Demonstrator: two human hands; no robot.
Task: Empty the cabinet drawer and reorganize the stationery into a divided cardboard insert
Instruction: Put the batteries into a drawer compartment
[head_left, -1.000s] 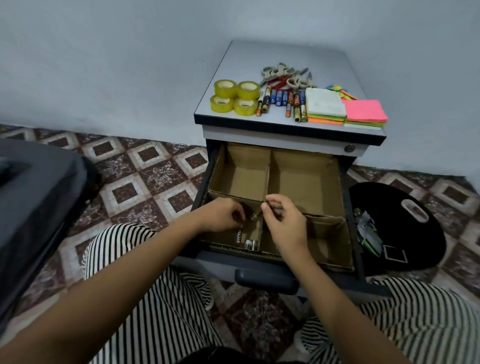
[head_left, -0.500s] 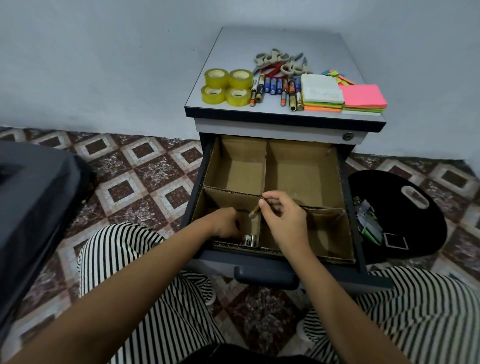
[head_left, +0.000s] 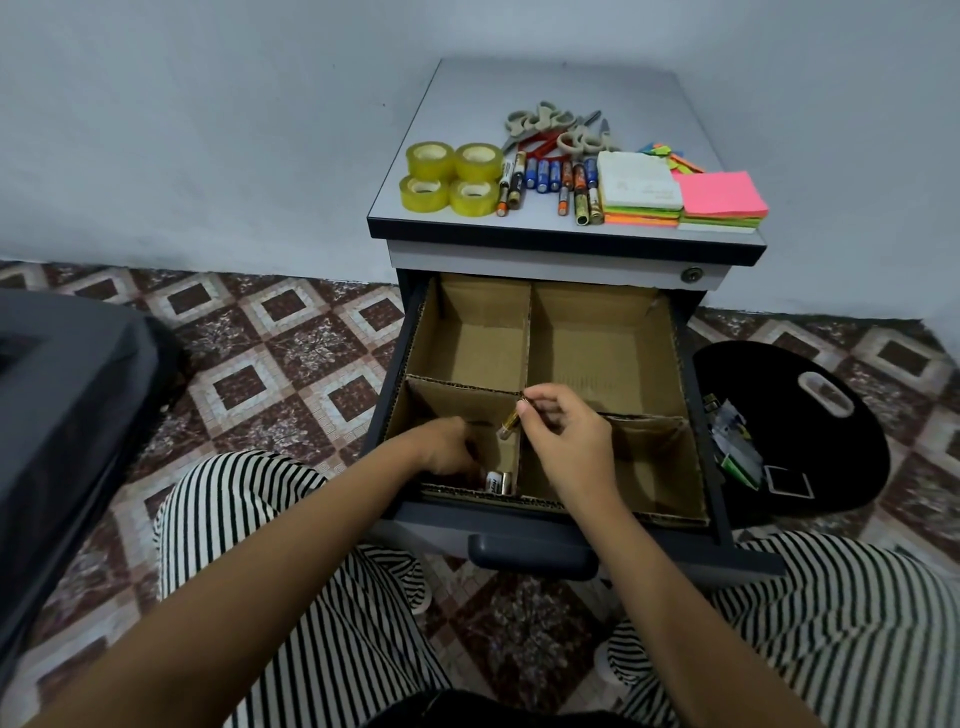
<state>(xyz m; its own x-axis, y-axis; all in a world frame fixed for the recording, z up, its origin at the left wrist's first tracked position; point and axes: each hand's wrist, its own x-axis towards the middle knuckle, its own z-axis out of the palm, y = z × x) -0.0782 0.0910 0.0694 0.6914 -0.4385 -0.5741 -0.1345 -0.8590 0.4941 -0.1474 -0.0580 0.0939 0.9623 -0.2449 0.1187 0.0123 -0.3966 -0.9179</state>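
Right hand (head_left: 566, 441) pinching small battery (head_left: 510, 422) by upper end, tilted over front-left compartment of cardboard insert (head_left: 530, 332). Likely light, rigid, smooth-skinned, prone to roll; best gripped mid-barrel. Palm down, forearm reaching in from near side. Left hand (head_left: 444, 452) sunk in same compartment beside stored batteries (head_left: 500, 482); fingers hidden, grasp unclear.

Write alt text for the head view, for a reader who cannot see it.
A person's right hand pinches a battery over the near-left compartment of a cardboard insert in an open drawer; the left hand reaches into that compartment. Tape rolls, scissors, batteries and sticky notes lie on the cabinet top.
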